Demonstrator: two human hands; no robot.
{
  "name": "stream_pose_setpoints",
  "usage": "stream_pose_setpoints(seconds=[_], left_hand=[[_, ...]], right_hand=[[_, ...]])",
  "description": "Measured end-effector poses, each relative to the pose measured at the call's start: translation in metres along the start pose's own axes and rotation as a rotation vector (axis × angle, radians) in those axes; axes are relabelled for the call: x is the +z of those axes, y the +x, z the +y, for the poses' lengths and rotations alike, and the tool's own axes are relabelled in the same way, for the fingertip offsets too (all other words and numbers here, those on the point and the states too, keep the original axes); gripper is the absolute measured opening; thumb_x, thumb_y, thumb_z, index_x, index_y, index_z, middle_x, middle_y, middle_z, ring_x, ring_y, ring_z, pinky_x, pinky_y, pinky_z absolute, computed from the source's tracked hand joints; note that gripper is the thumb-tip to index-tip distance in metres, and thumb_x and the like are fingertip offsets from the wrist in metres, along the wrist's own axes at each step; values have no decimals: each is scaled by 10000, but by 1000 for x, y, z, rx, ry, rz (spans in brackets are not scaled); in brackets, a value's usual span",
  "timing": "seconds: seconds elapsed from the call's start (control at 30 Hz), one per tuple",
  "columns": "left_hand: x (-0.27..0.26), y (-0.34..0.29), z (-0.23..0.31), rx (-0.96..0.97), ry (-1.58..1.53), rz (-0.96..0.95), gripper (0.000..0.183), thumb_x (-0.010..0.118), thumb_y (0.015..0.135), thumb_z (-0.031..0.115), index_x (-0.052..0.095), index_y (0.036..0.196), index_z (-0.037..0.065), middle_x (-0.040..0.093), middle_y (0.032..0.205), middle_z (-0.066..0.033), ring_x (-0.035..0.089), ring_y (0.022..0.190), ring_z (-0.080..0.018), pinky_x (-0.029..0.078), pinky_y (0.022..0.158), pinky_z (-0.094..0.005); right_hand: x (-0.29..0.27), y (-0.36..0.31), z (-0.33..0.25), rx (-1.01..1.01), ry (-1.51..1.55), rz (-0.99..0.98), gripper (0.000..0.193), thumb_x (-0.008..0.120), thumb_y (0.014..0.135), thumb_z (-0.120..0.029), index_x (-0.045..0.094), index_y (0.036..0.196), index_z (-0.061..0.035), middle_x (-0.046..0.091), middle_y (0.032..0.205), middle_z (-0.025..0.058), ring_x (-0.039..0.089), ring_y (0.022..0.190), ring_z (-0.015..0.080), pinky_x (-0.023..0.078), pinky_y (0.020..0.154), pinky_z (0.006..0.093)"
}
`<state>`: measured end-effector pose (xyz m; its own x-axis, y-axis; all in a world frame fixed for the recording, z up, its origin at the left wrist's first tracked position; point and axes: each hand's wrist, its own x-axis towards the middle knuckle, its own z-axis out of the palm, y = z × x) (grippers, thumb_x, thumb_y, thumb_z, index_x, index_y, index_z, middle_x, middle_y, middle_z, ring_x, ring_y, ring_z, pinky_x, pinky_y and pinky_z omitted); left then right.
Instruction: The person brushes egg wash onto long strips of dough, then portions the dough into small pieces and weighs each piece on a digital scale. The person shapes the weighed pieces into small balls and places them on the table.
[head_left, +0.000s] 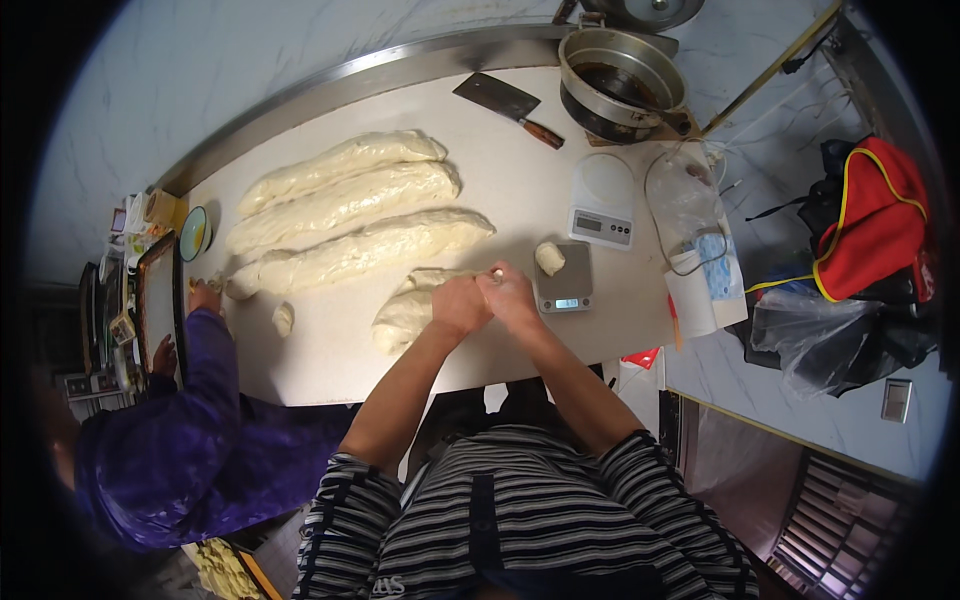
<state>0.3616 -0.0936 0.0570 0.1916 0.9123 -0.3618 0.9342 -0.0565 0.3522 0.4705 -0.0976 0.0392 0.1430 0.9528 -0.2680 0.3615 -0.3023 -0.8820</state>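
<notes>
My left hand and my right hand meet over the worktable, both closed on the end of a pale dough piece. Its thick folded part lies on the table to the left of my hands, and a bit of dough shows between my fingers. Just right of my right hand, a small dough lump rests on a silver digital scale with a lit display. Beyond my hands, several long glossy dough logs lie side by side. A small dough piece sits apart on the left.
At left, a person in purple has a hand by the nearest log's end, beside a dark-rimmed tray. A cleaver, a pot of dark liquid and a white scale stand farther back. A cable loops at right.
</notes>
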Motion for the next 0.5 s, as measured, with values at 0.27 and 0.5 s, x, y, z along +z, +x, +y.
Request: stream_pose_setpoints(seconds=[0.27, 0.5], left_hand=[[-26, 21, -4, -183, 8, -22, 238, 590, 781, 218, 707, 962, 116, 701, 979, -136, 671, 945, -317, 525, 818, -442], [-32, 6, -43, 174, -152, 61, 739, 825, 633, 257, 483, 1236, -1, 496, 1222, -250, 518, 1112, -407, 442, 969, -433]], right_hand=[[-45, -28, -15, -180, 183, -364, 327, 687, 797, -340, 626, 846, -23, 632, 771, 129, 595, 652, 230, 485, 626, 364], [-94, 34, 47, 45, -482, 160, 420, 679, 813, -414, 603, 956, -26, 648, 854, 143, 633, 826, 327, 501, 696, 443]])
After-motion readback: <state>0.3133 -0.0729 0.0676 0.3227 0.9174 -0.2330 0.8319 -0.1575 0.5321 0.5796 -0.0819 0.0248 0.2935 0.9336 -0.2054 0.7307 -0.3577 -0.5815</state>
